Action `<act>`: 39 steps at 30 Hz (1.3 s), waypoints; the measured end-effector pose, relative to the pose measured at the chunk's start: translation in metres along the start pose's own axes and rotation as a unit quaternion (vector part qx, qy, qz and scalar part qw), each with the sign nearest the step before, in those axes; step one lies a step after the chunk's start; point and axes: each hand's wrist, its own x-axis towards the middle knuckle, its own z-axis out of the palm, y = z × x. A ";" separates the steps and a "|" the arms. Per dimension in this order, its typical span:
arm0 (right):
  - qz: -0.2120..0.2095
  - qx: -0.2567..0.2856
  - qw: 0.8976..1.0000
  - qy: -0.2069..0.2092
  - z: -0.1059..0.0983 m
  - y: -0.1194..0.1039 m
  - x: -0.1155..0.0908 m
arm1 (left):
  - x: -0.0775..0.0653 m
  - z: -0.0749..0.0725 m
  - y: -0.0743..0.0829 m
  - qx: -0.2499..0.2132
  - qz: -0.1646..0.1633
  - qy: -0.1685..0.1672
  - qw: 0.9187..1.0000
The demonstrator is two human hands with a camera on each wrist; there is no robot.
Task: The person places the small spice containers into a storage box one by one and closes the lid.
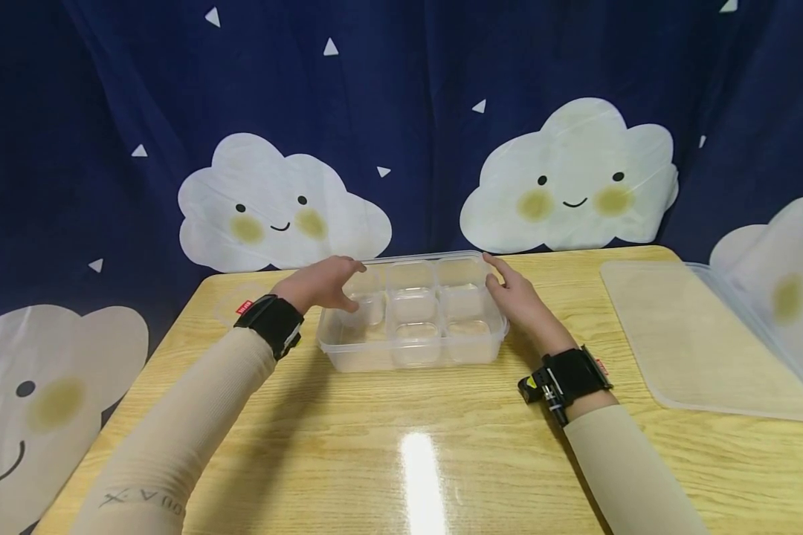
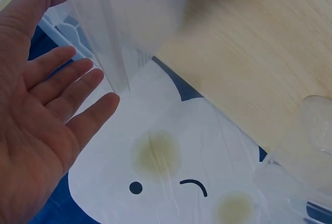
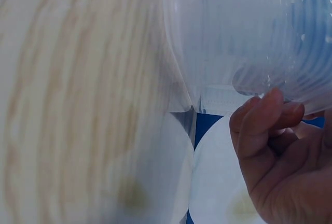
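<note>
A clear plastic container [image 1: 442, 351] stands on the table with several small clear boxes [image 1: 413, 305] inside it. My left hand [image 1: 321, 285] is at its left side, thumb reaching over the rim. In the left wrist view the other fingers [image 2: 91, 123] are fairly straight, their tips close to the container's translucent wall [image 2: 129, 11]. My right hand [image 1: 518, 297] holds the container's right side near the back corner. The right wrist view shows curled fingers [image 3: 259, 125] at the rim and a fingertip seen through the plastic wall [image 3: 228, 32].
On the right of the wooden table [image 1: 348, 446] lies a large translucent lid [image 1: 709, 342], its far edge by the curtain. A small clear piece [image 1: 230, 301] lies left of my left hand. A dark blue curtain [image 1: 428, 111] with cloud prints hangs right behind the table.
</note>
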 end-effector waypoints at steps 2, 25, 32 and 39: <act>0.000 -0.001 1.000 0.001 0.000 0.000 -0.001 | -0.001 0.000 0.001 0.004 0.001 0.006 1.000; 0.000 -0.009 1.000 0.004 0.001 0.003 0.002 | 0.005 0.006 -0.001 0.000 -0.004 -0.006 1.000; 0.000 -0.010 1.000 0.003 0.000 0.003 0.002 | 0.007 0.008 0.000 0.001 -0.003 -0.008 1.000; 0.002 -0.006 1.000 0.001 0.000 0.002 0.001 | 0.006 0.008 0.003 0.006 0.000 -0.002 1.000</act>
